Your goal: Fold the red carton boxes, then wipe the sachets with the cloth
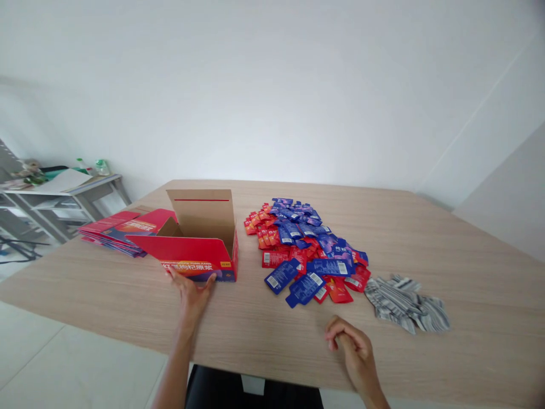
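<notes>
An open red cardboard box [200, 253] stands on the wooden table [106, 295], its brown lid flap raised at the back. My left hand [191, 295] lies with fingers spread against the box's front face. To the right of the box lies a pile of red and blue sachets [304, 247]. My right hand [351, 343] rests on the table near the front edge, fingers curled loosely, holding nothing I can see. Nearest to it are the lowest blue sachets and a small heap of grey striped sachets [404, 304].
A stack of flattened red boxes [117, 230] lies left of the open box. A metal shelf unit [63, 196] with papers and bottles stands off the table at far left. White walls are behind the table.
</notes>
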Demonstrator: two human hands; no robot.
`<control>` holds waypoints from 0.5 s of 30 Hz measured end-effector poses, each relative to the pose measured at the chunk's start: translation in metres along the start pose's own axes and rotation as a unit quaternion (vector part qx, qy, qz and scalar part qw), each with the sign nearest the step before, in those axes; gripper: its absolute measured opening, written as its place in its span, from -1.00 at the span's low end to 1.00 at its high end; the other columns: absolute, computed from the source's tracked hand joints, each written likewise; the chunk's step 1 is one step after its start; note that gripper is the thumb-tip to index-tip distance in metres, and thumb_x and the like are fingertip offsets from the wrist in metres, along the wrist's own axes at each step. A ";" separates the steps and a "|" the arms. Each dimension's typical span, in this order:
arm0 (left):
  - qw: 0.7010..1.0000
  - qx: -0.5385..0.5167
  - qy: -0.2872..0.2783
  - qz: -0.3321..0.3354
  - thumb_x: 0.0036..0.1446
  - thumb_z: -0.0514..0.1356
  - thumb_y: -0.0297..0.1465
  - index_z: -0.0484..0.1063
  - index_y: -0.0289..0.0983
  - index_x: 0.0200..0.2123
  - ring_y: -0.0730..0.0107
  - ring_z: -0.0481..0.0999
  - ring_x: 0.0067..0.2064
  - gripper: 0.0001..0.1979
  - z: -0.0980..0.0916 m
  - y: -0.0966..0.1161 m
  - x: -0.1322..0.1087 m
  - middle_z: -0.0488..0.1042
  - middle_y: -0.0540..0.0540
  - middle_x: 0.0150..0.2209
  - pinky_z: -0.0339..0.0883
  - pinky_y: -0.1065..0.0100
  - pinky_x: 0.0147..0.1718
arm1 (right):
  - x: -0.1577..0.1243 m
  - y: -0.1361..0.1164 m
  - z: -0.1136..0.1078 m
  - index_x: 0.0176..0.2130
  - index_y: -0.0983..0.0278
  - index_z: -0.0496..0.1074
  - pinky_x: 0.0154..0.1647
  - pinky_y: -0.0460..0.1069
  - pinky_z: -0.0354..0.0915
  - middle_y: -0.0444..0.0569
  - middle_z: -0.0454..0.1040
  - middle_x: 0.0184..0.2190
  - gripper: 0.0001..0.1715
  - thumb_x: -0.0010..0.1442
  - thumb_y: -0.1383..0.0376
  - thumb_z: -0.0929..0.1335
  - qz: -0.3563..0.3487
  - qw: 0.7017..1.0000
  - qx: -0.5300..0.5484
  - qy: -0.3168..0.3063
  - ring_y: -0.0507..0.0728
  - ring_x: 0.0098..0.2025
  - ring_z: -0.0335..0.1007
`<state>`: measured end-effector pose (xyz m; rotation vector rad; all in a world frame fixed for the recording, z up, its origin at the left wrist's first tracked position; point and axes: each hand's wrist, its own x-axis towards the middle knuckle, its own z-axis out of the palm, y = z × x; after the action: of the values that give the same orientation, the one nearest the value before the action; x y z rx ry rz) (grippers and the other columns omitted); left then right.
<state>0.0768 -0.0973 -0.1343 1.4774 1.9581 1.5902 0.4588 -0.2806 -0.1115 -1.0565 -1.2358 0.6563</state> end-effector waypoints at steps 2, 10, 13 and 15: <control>1.000 0.010 -0.013 -0.010 -0.21 0.44 0.25 -0.39 -0.64 0.55 -0.51 -0.50 0.63 0.65 0.014 0.000 0.006 -0.36 -0.79 0.59 -0.32 -0.32 0.54 | -0.014 0.013 -0.004 -0.47 0.20 0.59 -0.56 -0.07 0.31 -0.08 0.50 -0.55 -0.53 0.45 0.12 0.37 -0.003 1.000 -0.024 0.003 0.09 -0.59 0.38; 0.995 0.058 -0.065 -0.047 -0.09 0.51 0.04 -0.53 -0.56 0.57 -0.46 -0.49 0.64 0.59 0.057 0.012 0.075 -0.50 -0.74 0.60 -0.28 -0.34 0.52 | -0.034 0.024 -0.010 -0.39 0.19 0.54 -0.42 -0.07 0.39 -0.07 0.54 -0.45 -0.56 0.52 0.26 0.28 -0.051 0.991 -0.116 -0.043 0.11 -0.47 0.48; 0.992 0.070 -0.083 -0.063 -0.04 0.51 -0.02 -0.51 -0.57 0.56 -0.49 -0.42 0.64 0.55 0.074 0.020 0.103 -0.49 -0.80 0.59 -0.26 -0.34 0.52 | -0.033 0.025 -0.010 -0.37 0.19 0.54 -0.37 -0.06 0.42 -0.05 0.56 -0.43 -0.57 0.52 0.29 0.26 -0.064 0.987 -0.136 -0.058 0.14 -0.43 0.53; 0.990 0.075 -0.094 -0.068 -0.02 0.51 -0.05 -0.50 -0.57 0.57 -0.48 -0.40 0.64 0.52 0.085 0.025 0.121 -0.49 -0.81 0.58 -0.26 -0.30 0.53 | -0.031 0.028 -0.011 -0.37 0.19 0.55 -0.36 -0.06 0.44 -0.05 0.56 -0.43 -0.55 0.53 0.29 0.25 -0.068 0.986 -0.140 -0.059 0.15 -0.41 0.55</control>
<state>0.0923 0.0481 -0.0983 1.4524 2.0574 1.2261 0.4657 -0.2999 -0.1498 -1.1630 -1.5222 0.4528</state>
